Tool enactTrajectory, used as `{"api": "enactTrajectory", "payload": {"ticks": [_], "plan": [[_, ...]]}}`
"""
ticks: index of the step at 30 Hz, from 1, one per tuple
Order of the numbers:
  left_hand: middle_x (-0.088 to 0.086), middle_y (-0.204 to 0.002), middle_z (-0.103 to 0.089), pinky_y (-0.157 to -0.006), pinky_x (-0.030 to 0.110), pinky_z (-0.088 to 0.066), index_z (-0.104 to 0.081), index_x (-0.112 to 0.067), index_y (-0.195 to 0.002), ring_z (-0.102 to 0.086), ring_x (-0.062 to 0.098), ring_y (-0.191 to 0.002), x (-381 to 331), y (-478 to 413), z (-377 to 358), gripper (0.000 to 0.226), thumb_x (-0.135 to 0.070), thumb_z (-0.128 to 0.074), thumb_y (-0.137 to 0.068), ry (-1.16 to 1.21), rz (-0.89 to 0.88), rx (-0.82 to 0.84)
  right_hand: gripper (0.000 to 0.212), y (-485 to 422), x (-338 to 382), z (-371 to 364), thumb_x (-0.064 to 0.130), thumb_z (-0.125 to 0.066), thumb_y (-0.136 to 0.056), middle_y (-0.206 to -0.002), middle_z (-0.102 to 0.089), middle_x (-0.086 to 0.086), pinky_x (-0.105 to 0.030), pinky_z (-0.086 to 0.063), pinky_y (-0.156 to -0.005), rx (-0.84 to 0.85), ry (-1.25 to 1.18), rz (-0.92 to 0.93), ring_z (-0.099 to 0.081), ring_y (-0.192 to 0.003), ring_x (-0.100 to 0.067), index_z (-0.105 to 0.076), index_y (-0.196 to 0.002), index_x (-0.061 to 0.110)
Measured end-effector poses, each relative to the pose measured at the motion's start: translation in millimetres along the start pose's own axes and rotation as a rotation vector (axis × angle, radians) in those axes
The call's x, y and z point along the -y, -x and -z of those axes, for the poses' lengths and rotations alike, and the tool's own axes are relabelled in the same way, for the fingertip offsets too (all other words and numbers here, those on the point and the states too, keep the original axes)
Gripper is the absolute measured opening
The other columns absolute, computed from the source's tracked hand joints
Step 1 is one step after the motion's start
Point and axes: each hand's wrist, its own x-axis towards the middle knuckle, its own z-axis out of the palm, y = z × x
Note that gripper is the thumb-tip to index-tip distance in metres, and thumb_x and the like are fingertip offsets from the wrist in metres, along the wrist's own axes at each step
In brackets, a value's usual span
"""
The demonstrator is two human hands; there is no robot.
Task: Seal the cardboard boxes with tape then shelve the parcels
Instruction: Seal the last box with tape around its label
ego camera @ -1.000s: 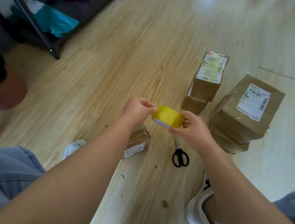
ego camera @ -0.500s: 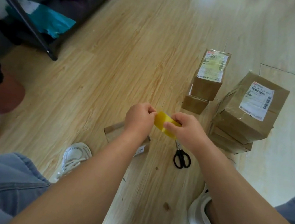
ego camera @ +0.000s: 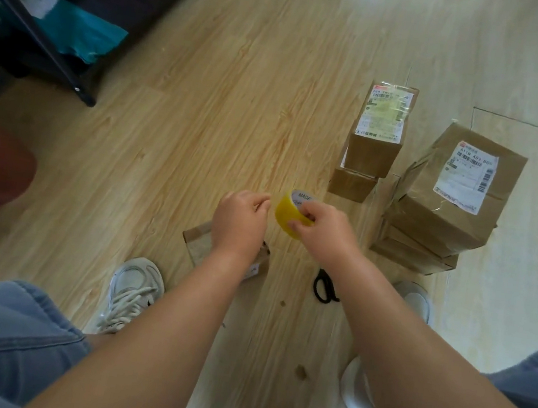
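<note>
Tape roll (ego camera: 286,211), yellow, is held above the floor (ego camera: 205,108), gripped by the right hand (ego camera: 324,229); the left hand (ego camera: 240,222) curls at its nine o'clock rim, likely hunting the loose end, caught or not I cannot tell. Small box (ego camera: 198,240) waits underneath at seven o'clock

Open floor (ego camera: 240,103) left of stacked boxes (ego camera: 446,208) (scissors (ego camera: 325,286) lie near).
</note>
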Motion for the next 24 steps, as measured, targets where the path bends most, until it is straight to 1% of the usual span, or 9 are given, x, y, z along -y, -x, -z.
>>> {"api": "enactTrajectory", "payload": {"ticks": [4, 7, 9, 12, 16, 18, 19, 20, 24], "plan": [[0.003, -0.138, -0.058, -0.106, 0.04, -0.036, -0.059, -0.022, -0.136, -0.048, 0.025, -0.127, 14, -5, 10, 0.036, -0.028, -0.05, -0.101, -0.164, -0.067, -0.04, 0.001, 1, -12, 7, 0.024, -0.064, -0.096, -0.095, -0.06, 0.003, -0.032, -0.046, -0.072, 0.013, 0.056, 0.032, -0.057, -0.089, -0.019, -0.064, -0.097, 0.023], [0.006, -0.146, -0.048, -0.109, 0.04, -0.034, -0.03, -0.017, -0.154, -0.043, 0.026, -0.132, 26, -5, 12, 0.053, -0.029, -0.042, -0.104, -0.21, 0.095, -0.056, 0.01, 1, -28, 6, 0.022, -0.06, -0.098, -0.086, -0.057, 0.002, -0.031, -0.037, -0.067, -0.021, 0.194, -0.005, -0.054, -0.085, -0.021, -0.067, -0.103, 0.019], [0.005, -0.145, -0.05, -0.11, 0.04, -0.029, -0.039, -0.018, -0.149, -0.044, 0.025, -0.132, 40, -4, 11, 0.048, -0.037, -0.037, -0.105, -0.325, 0.112, 0.058, 0.011, 1, -40, 5, 0.021, -0.06, -0.097, -0.086, -0.059, 0.001, -0.031, -0.037, -0.066, -0.021, 0.232, -0.022, -0.057, -0.085, -0.023, -0.069, -0.103, 0.018], [0.001, -0.117, -0.066, -0.098, 0.037, -0.03, -0.063, -0.023, -0.121, -0.056, 0.022, -0.11, 50, 2, 6, 0.047, -0.041, -0.023, -0.105, -0.486, 0.037, 0.155, 0.013, -2, -53, 0, 0.021, -0.059, -0.097, -0.082, -0.056, 0.002, -0.029, -0.036, -0.064, -0.026, 0.268, -0.049, -0.053, -0.081, -0.022, -0.069, -0.104, 0.017], [-0.003, -0.103, -0.066, -0.082, 0.035, -0.031, -0.064, -0.023, -0.107, -0.058, 0.021, -0.097, 49, 4, -3, 0.045, -0.041, -0.022, -0.105, -0.621, -0.117, 0.132, 0.023, -6, -67, -12, 0.019, -0.056, -0.098, -0.076, -0.051, 0.009, -0.026, -0.029, -0.054, 0.044, 0.327, -0.114, -0.051, -0.082, -0.021, -0.07, -0.116, 0.017], [-0.002, -0.099, -0.065, -0.077, 0.034, -0.029, -0.063, -0.022, -0.102, -0.058, 0.022, -0.093, 51, 1, -5, 0.043, -0.04, -0.024, -0.105, -0.63, -0.131, 0.119, 0.031, -7, -74, -18, 0.022, -0.054, -0.101, -0.106, -0.065, 0.001, -0.025, -0.039, -0.065, 0.108, 0.386, -0.143, -0.059, -0.099, -0.027, -0.065, -0.129, 0.024], [-0.002, -0.097, -0.065, -0.075, 0.035, -0.029, -0.063, -0.021, -0.1, -0.058, 0.022, -0.091, 52, 1, -6, 0.043, -0.039, -0.025, -0.105, -0.633, -0.134, 0.107, 0.033, -9, -77, -20, 0.021, -0.052, -0.102, -0.118, -0.064, -0.004, -0.027, -0.043, -0.072, 0.131, 0.414, -0.164, -0.059, -0.106, -0.028, -0.062, -0.133, 0.026], [-0.001, -0.095, -0.065, -0.075, 0.035, -0.029, -0.063, -0.02, -0.098, -0.059, 0.024, -0.089, 53, 1, -8, 0.041, -0.038, -0.027, -0.105, -0.636, -0.137, 0.099, 0.033, -12, -81, -24, 0.02, -0.051, -0.102, -0.12, -0.063, -0.006, -0.029, -0.045, -0.074, 0.154, 0.453, -0.182, -0.059, -0.105, -0.027, -0.061, -0.132, 0.025], [0.001, -0.093, -0.065, -0.074, 0.037, -0.031, -0.064, -0.019, -0.097, -0.059, 0.026, -0.088, 56, 1, -13, 0.043, -0.037, -0.026, -0.104, -0.639, -0.15, 0.087, 0.025, -21, -98, -43, 0.014, -0.05, -0.101, -0.098, -0.064, -0.004, -0.028, -0.038, -0.064, 0.255, 0.58, -0.189, -0.059, -0.088, -0.022, -0.067, -0.119, 0.017]]}}
